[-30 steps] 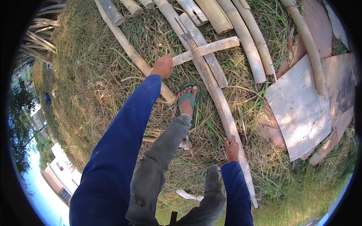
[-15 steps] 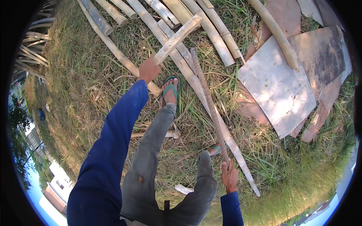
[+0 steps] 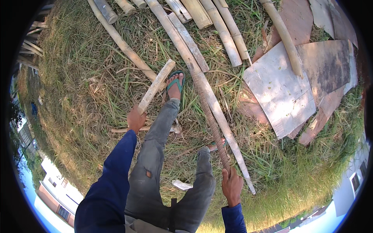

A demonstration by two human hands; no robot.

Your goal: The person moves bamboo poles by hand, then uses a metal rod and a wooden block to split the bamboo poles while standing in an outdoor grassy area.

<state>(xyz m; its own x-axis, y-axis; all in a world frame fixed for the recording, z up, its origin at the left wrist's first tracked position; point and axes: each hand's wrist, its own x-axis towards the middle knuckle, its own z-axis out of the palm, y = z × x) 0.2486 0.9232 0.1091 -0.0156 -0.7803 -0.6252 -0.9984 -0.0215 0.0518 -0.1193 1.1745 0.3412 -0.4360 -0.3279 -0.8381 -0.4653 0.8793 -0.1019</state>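
Note:
My left hand (image 3: 136,118) is closed around the lower end of a short, pale bamboo slat (image 3: 156,87), which slants up and away beside my left foot. In my right hand (image 3: 233,184), at the lower right, is the near end of a long brown rod (image 3: 210,120) with spiral ribs. The rod's far end overlaps a long split bamboo pole (image 3: 229,134) that lies between my feet and the plywood. Against that pole's far part lies another flat bamboo slat (image 3: 189,42).
Bamboo poles (image 3: 221,33) lie side by side ahead, with a curved one (image 3: 124,48) to the left. Weathered plywood sheets (image 3: 279,89) are stacked at the right, under a pole end (image 3: 285,35). Dry grass (image 3: 85,85) covers the ground. My left foot wears a green flip-flop (image 3: 176,83).
My left hand has drawn back toward me with the bamboo slat, away from the long pole. The right hand still grips the ribbed rod, whose far end now overlaps the pole.

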